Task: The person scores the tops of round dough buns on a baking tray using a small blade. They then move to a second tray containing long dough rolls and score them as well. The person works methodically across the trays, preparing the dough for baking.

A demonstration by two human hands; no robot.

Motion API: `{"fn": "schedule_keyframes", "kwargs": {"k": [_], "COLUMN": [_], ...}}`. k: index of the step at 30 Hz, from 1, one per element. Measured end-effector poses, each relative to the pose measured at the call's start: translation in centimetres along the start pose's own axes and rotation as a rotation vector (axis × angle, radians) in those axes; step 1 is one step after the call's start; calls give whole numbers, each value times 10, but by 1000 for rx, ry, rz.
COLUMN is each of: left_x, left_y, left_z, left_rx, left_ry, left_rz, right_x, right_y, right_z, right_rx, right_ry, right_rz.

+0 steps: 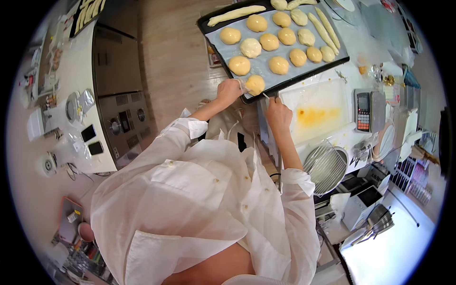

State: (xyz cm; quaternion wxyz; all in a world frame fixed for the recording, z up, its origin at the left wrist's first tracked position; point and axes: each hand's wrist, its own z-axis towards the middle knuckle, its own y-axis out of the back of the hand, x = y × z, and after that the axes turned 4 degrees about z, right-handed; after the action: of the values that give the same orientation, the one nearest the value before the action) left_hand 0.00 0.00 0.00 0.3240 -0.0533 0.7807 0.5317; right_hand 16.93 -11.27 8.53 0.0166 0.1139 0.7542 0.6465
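Note:
A dark baking tray [311, 68] lined with pale paper holds several round dough balls [269, 42]. Many have a glossy yellow coat, while a few look paler. Long dough strips [236, 15] lie along its far and right sides. My left hand [230, 92] is closed at the tray's near left corner, beside the nearest glossy dough ball [255, 85]. Something see-through shows at its fingertips, too unclear to name. In my right hand [279, 114], closed below the near edge, is a thin pale stick [266, 95] pointing toward that ball; its far end is hard to make out.
Right of my hands lies a white sheet [327, 97] with yellow smears. Beyond it stand a calculator [363, 110] and a scale [378, 111]. A round wire rack [325, 166] rests near my right forearm. An oven [124, 118] stands to the left.

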Motion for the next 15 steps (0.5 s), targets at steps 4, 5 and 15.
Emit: {"fn": "schedule_keyframes", "kwargs": {"k": [4,5,15], "left_x": [-2,-5,-26], "left_y": [4,9,63], "left_z": [12,12,47], "left_rx": [22,54,540], "left_ry": [-58,-50,-50], "left_rz": [-43,-23,-71], "right_x": [2,8,81], "right_y": [18,22,9], "right_z": [-13,-16,10], "right_rx": [-45,-61,-109], "right_ry": [-164,-227,-678], "right_rz": [163,222,467]}}
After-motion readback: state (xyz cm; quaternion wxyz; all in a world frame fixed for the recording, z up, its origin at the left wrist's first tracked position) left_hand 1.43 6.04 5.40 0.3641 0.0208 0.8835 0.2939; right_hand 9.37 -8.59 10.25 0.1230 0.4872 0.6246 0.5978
